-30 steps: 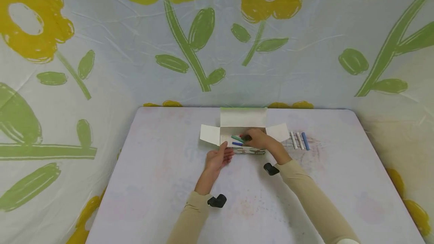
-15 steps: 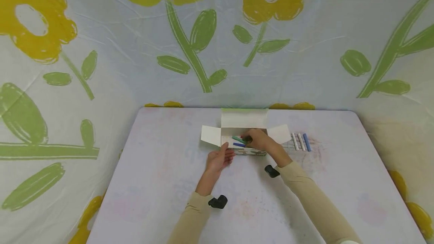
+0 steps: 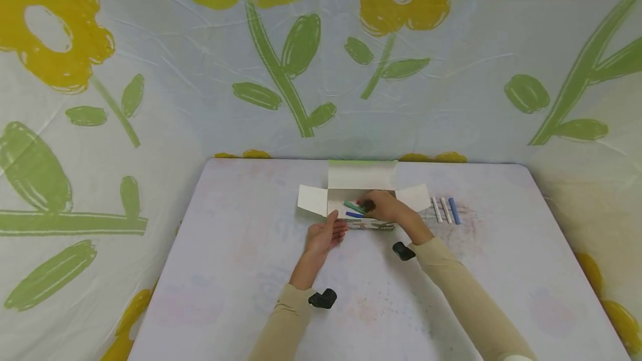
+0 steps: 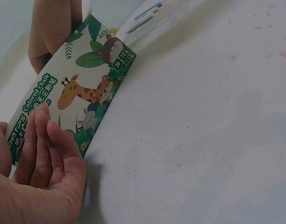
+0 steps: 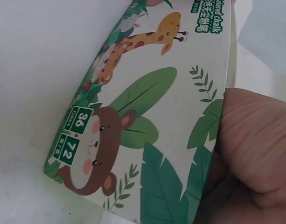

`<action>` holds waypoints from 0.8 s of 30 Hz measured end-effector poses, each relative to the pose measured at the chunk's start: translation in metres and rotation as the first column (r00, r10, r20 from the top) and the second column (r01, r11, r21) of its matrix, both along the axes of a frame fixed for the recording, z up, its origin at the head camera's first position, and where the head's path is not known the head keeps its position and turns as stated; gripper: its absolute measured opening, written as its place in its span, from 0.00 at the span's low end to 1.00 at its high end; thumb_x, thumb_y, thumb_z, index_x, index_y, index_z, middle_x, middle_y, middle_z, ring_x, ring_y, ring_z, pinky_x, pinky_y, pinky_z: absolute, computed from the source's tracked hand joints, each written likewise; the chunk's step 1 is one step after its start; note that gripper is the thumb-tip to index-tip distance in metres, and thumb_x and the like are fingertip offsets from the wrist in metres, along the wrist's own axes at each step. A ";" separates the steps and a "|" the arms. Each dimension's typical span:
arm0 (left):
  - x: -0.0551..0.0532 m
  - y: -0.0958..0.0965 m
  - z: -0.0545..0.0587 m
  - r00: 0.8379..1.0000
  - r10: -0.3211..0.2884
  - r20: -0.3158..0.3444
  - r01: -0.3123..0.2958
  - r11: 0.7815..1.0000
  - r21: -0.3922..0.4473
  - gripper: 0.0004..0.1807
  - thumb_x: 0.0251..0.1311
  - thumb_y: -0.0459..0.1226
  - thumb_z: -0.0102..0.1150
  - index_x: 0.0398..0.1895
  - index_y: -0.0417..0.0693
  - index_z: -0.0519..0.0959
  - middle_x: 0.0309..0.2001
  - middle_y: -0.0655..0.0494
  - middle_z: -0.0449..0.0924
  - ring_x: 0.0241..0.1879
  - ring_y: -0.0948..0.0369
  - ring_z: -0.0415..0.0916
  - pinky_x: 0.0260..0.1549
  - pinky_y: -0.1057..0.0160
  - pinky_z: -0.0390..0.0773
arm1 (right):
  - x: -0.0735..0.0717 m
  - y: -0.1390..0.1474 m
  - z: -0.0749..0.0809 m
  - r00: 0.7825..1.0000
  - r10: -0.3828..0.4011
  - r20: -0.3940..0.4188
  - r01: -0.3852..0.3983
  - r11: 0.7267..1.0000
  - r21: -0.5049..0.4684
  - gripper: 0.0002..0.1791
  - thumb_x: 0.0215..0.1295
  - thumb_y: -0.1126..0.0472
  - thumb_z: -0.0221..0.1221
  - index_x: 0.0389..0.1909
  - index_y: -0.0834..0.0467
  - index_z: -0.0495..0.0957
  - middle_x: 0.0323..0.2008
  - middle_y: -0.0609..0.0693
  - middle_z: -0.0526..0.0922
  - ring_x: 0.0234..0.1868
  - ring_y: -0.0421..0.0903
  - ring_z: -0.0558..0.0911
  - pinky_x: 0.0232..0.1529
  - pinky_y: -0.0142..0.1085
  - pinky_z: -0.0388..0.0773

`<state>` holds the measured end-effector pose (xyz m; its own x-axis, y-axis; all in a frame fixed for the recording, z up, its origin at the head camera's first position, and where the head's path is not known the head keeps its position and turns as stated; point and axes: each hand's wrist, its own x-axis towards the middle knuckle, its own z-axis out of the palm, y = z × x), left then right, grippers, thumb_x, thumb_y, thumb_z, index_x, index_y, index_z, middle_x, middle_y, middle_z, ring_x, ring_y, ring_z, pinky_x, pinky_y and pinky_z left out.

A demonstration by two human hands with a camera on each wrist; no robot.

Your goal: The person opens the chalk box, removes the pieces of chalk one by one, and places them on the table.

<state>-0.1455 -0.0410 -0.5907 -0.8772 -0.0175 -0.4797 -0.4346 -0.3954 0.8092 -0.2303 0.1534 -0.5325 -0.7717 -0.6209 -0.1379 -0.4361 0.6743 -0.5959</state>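
- Clearly, your left hand (image 3: 321, 237) pinches the near wall of the open chalk box (image 3: 371, 225) on the table (image 3: 225, 249).
- Your right hand (image 3: 385, 207) is inside, by green chalk (image 3: 351, 205) and blue chalk (image 3: 354, 214); I cannot tell its grip.

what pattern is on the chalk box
The chalk box has cartoon animals and green leaves on white, clearest in the right wrist view.
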 end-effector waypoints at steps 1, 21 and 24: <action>0.000 0.000 0.000 1.000 0.001 0.000 -0.001 1.000 0.000 0.28 0.71 0.51 0.62 0.41 0.27 0.85 0.30 0.50 0.88 0.26 0.66 0.81 0.29 0.71 0.80 | -0.001 -0.001 0.000 1.000 0.011 0.008 -0.011 1.000 0.010 0.15 0.62 0.74 0.68 0.48 0.75 0.81 0.43 0.64 0.84 0.44 0.57 0.84 0.49 0.50 0.82; 0.001 -0.001 0.000 1.000 -0.011 -0.002 0.011 1.000 -0.013 0.30 0.71 0.52 0.62 0.42 0.27 0.85 0.36 0.42 0.88 0.27 0.65 0.81 0.30 0.70 0.80 | -0.009 -0.005 0.000 0.995 0.078 0.060 -0.085 0.989 0.117 0.09 0.68 0.68 0.66 0.44 0.69 0.82 0.40 0.57 0.84 0.41 0.50 0.81 0.46 0.45 0.80; 0.001 -0.001 0.001 1.000 -0.008 0.000 0.008 1.000 -0.011 0.29 0.71 0.51 0.62 0.43 0.26 0.84 0.36 0.42 0.88 0.27 0.66 0.81 0.30 0.71 0.80 | -0.010 -0.004 0.000 0.994 0.095 0.055 -0.100 0.990 0.099 0.11 0.67 0.68 0.66 0.47 0.70 0.82 0.41 0.57 0.84 0.41 0.49 0.80 0.47 0.45 0.80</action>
